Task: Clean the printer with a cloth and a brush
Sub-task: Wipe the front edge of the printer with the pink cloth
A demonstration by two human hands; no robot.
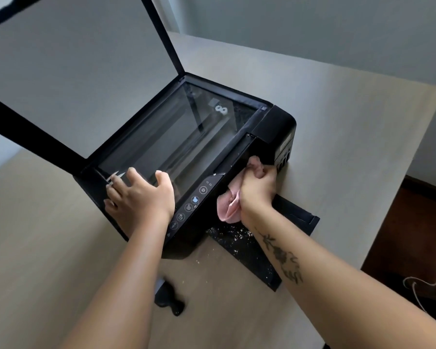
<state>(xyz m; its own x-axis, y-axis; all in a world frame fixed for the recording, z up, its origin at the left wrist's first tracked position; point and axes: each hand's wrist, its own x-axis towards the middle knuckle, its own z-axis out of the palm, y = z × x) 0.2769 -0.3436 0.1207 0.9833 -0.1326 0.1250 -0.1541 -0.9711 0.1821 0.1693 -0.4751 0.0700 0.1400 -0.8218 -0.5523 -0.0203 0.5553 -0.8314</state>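
A black printer (275, 122) sits on a beige table with its scanner lid (73, 71) raised. My left hand (141, 195) rests flat, fingers spread, on the near-left corner of the scanner glass (176, 137). My right hand (258, 187) is closed on a bunched pink cloth (228, 209) and presses it against the printer's front face, right of the control panel (194, 200). The pulled-out output tray (242, 245) below carries white crumbs. A black brush (169, 297) lies on the table near me, between my forearms.
The beige table (337, 147) stretches to the right of and behind the printer; its right edge drops to a dark wooden floor (418, 222). A thin white cable (415, 288) lies on the floor. A few crumbs dot the table by the tray.
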